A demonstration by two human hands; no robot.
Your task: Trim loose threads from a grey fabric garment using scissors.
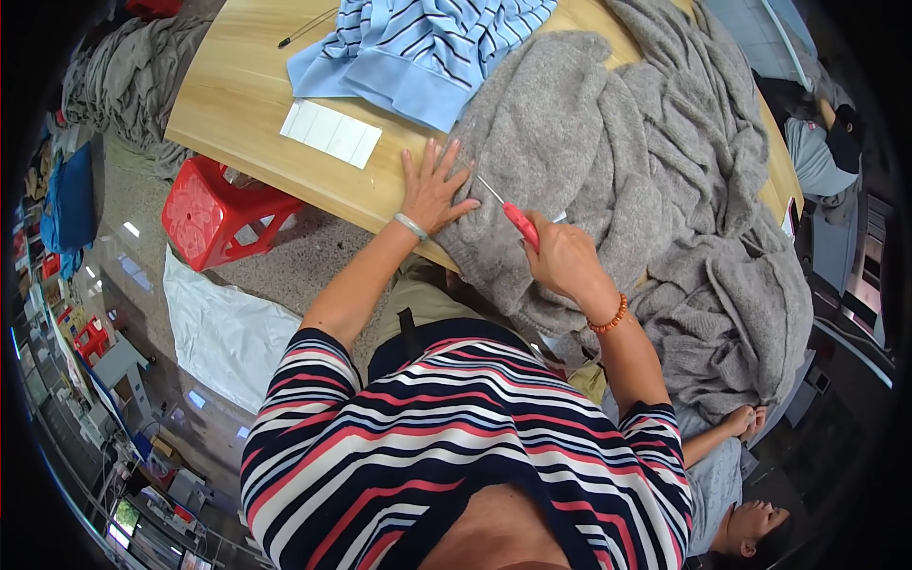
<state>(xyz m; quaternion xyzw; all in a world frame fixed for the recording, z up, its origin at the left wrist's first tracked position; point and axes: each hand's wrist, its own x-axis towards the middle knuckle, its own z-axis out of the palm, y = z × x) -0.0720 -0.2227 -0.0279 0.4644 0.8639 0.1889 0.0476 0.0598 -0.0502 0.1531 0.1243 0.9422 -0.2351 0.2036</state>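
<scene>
My right hand (568, 255) is closed around the red handle of a tool (518, 223) with a thin metal shaft. The shaft points up and left over a grey knitted garment (532, 114); its tip is too small to make out. My left hand (433, 195) lies flat with fingers spread, on the wooden table (228, 95) at the left edge of the grey knit. Just beyond the left fingertips is a white strip divided into panels (331, 133). A light blue striped garment (408, 62) lies bunched farther back.
More grey knitwear (731, 323) is heaped along the right side. A thin dark tool (302, 30) rests at the table's far left. On the floor, a red plastic stool (195, 214) and a white sheet (223, 332) lie left. Another person (712, 494) is close at lower right.
</scene>
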